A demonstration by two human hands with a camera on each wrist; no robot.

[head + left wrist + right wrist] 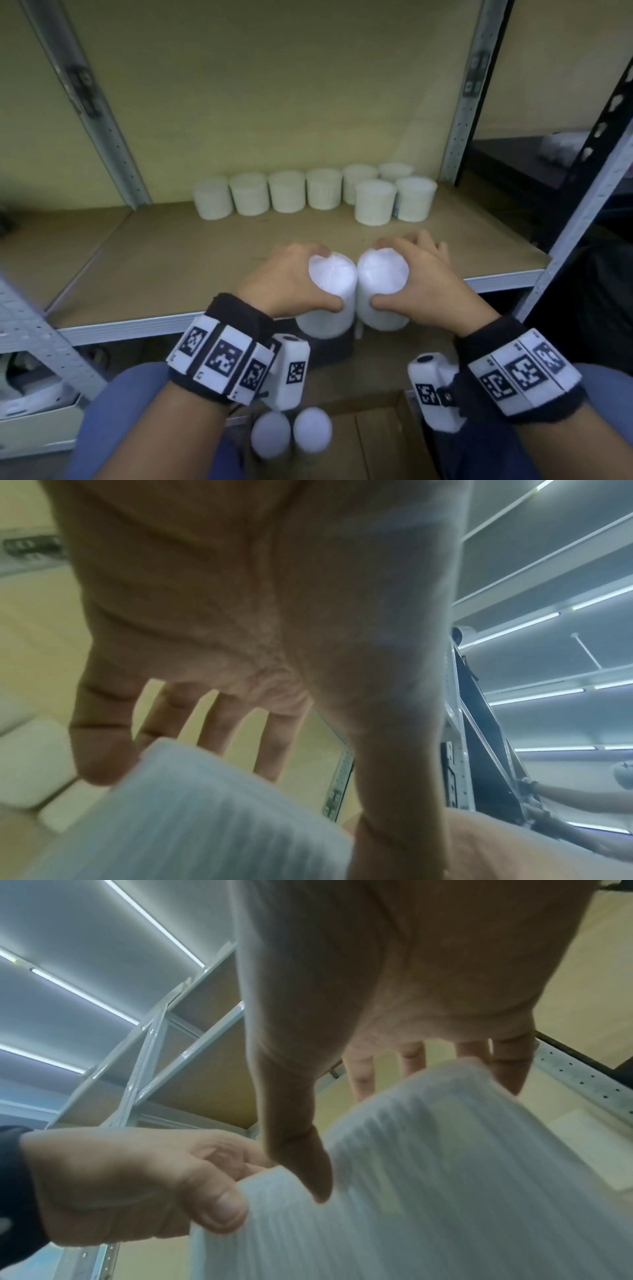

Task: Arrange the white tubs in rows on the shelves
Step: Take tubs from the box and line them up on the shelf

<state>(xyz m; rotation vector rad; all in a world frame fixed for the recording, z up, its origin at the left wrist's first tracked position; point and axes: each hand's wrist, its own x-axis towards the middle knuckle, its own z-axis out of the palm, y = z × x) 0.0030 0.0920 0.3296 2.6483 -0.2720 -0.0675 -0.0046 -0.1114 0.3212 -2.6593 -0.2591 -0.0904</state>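
**Two tubs held at the shelf's near edge**

The left hand [291,277] grips the left tub [330,287] from above, thumb on its near side and fingers curled over the far rim. The right hand [419,274] grips the right tub [383,284] the same way. The two tubs are upright and touch side by side, over the near edge of the shelf [171,260], right of its middle. Whether their bases rest on the board cannot be told.

At the far side of the shelf stands a row of six tubs [287,192] along the back wall, running left to right. Two more tubs [394,202] stand just in front of the row's right end, side by side.

Below the hands, two loose tubs [291,433] sit in a cardboard box [376,438] near the person's knees.
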